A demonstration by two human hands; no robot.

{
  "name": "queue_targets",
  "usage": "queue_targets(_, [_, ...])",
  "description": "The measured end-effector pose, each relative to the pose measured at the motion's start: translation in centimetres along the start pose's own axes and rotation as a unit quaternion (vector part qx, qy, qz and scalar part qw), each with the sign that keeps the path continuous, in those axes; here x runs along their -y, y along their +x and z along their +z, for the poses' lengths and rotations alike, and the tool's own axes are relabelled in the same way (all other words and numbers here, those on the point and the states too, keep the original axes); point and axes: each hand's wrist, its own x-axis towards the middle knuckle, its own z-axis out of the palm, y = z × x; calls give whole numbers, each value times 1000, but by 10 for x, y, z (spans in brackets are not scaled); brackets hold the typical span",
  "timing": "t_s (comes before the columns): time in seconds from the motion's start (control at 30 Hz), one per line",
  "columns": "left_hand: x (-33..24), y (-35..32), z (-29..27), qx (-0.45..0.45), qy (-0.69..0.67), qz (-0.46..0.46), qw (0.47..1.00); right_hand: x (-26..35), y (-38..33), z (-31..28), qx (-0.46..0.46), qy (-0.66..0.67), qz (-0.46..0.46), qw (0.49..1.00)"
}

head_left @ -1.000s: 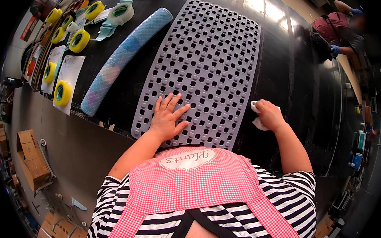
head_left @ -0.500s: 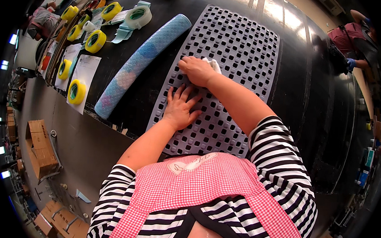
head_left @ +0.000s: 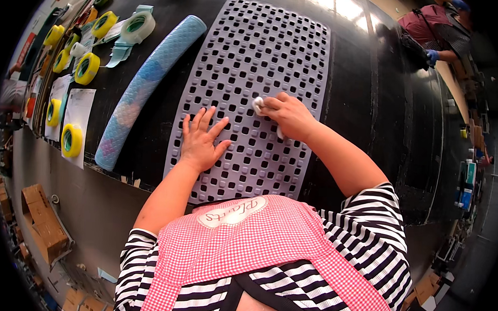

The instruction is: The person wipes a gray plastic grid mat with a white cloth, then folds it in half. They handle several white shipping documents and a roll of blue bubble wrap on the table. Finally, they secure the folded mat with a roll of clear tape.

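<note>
On a black table (head_left: 358, 99), white cloth (head_left: 258, 106) is gripped by the right hand (head_left: 289, 118), a grey mat (head_left: 247, 73) touched by the splay-fingered left hand (head_left: 200, 146).

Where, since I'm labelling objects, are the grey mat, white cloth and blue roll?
Grey mat (head_left: 242, 93): head view, perforated middle.
White cloth (head_left: 257, 105): head view, bunched left end.
Blue roll (head_left: 143, 92): head view, midway along it.

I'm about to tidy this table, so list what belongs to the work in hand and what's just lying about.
In use:
- grey perforated mat, left hand spread on it
- white cloth, in the right hand

Apparently just lying about:
- blue patterned roll
- yellow tape rolls
- larger clear tape roll
- paper sheets
</note>
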Motion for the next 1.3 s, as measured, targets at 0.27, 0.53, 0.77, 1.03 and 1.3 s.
queue_targets(0.27, [3, 14, -7, -8, -12, 10, 1000, -43, -134, -53, 118, -67, 247, 959])
queue_targets(0.53, [19, 47, 5, -31, 0, 31, 999, -41, 69, 27, -116, 71, -34, 990])
queue_targets(0.77, [14, 50, 0, -16, -3, 34, 999, 16, 240, 44, -155, 108, -18, 982])
queue_targets(1.03, [16, 47, 1, -24, -5, 8, 1000, -28, 66, 6, 9, 34, 5, 999])
queue_targets(1.3, [19, 57, -3, -35, -11, 24, 999, -81, -117, -39, 79, -7, 218, 973])
